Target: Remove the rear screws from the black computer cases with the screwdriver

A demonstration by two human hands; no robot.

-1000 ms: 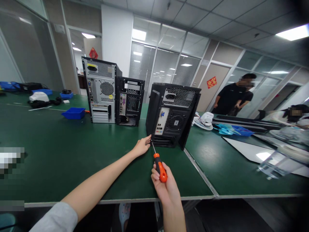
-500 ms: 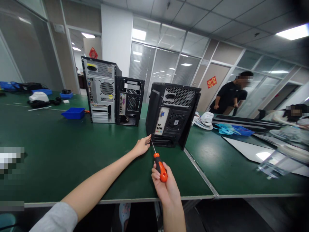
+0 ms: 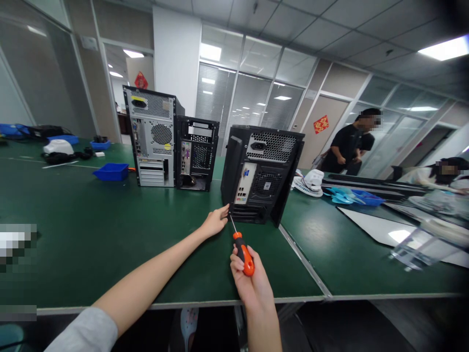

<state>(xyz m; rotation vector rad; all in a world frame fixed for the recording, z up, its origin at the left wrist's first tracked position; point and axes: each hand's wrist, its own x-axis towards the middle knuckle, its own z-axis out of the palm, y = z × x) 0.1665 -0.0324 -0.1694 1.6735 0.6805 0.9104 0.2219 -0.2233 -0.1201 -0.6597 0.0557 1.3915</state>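
Observation:
A black computer case (image 3: 277, 171) stands upright with its rear panel, vents and ports facing me. My left hand (image 3: 215, 221) is at its lower left corner, fingers close together and holding against the edge. In my right hand (image 3: 249, 281) is a screwdriver (image 3: 245, 254) with an orange and black handle, the fingers closed round the grip. Its thin shaft points up and forward, and the tip meets the case's lower left corner beside my left fingertips. Any screw under the tip is too small to make out.
Behind to the left stand a tall grey-backed computer case (image 3: 156, 137) and a smaller black case (image 3: 198, 154). A blue tray (image 3: 111, 172) lies left of them. On the right are a white fan (image 3: 311, 182), light-blue blades (image 3: 341, 195) and a white panel (image 3: 373, 227). People are at the right.
Both my hands, the screwdriver and the case look practically unmoved. In the background at right, the standing person's arms have shifted slightly.

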